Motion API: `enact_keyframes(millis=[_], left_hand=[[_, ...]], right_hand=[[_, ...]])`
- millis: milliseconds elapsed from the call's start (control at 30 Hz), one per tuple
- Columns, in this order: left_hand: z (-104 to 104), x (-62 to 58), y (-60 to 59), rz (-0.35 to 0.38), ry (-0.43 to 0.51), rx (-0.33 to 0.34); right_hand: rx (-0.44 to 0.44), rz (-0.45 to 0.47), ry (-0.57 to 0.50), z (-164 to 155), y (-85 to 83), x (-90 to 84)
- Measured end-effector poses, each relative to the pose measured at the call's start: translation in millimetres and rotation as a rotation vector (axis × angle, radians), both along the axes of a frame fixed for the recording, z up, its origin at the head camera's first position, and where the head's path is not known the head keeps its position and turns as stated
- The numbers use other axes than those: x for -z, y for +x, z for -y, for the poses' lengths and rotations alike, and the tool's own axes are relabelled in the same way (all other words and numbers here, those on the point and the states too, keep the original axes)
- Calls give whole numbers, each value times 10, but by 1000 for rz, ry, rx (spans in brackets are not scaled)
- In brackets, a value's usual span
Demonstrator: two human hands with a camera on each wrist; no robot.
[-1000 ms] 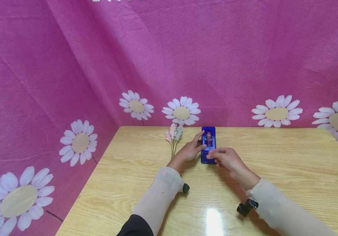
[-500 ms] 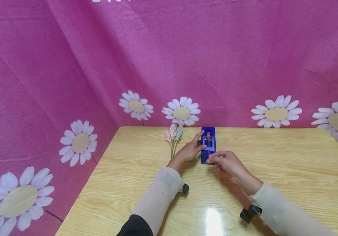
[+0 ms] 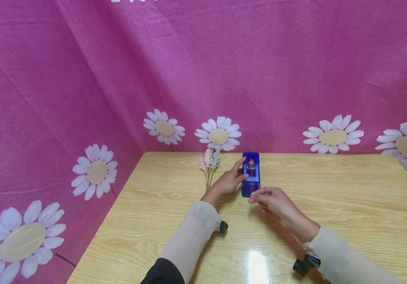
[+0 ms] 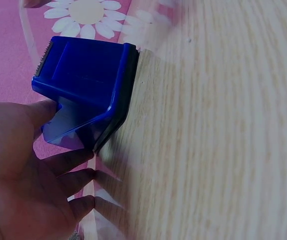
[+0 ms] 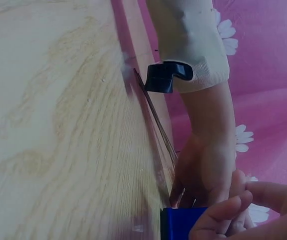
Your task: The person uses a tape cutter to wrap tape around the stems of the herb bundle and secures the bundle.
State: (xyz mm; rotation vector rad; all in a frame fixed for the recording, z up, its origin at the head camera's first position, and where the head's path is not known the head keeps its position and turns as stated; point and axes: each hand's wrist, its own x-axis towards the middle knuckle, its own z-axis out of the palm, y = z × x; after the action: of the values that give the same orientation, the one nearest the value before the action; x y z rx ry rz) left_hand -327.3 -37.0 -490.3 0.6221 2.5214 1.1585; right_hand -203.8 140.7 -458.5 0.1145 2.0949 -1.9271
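A blue tape dispenser (image 3: 251, 187) stands at the table's far edge, its roll of tape (image 3: 251, 165) showing in the top opening. My left hand (image 3: 227, 182) holds it from the left side; in the left wrist view the thumb lies on the dispenser's body (image 4: 83, 75) and the fingers reach along its far end. At the near end, my right hand (image 3: 272, 199) pinches between thumb and index finger. A faint clear strip of tape (image 4: 29, 42) runs from the toothed cutter (image 4: 43, 59) up to fingertips at the left wrist view's top edge.
Artificial flower stems (image 3: 208, 165) with pink and grey-green heads lie left of the dispenser, close by the left wrist. A pink cloth (image 3: 274, 79) with printed daisies hangs behind and left of the wooden table (image 3: 349, 189).
My right hand has drawn back a little toward the near side, from over the dispenser's front to just past its near end. The left hand and dispenser have stayed in place.
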Motion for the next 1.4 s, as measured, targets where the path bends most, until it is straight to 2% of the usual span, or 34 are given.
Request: enact_keyframes(millis=[133,433,900,1100,1400], left_hand=[[1,-11,12,1,-3,-2],[-3,-22,18,-4,-10,-6],[20,-29,14,-40,-14,23],[19,-17,1,-49,-13,26],[12,-20,9,-22,5,17]], right_hand=[[-2,-4,-15,-5,28,4],[-32,-9,38,-26,132,5],[-85,-18,30,-19,224,4],[-98,-29,60,-18,270,20],[-127,-33,43,-46,283,67]])
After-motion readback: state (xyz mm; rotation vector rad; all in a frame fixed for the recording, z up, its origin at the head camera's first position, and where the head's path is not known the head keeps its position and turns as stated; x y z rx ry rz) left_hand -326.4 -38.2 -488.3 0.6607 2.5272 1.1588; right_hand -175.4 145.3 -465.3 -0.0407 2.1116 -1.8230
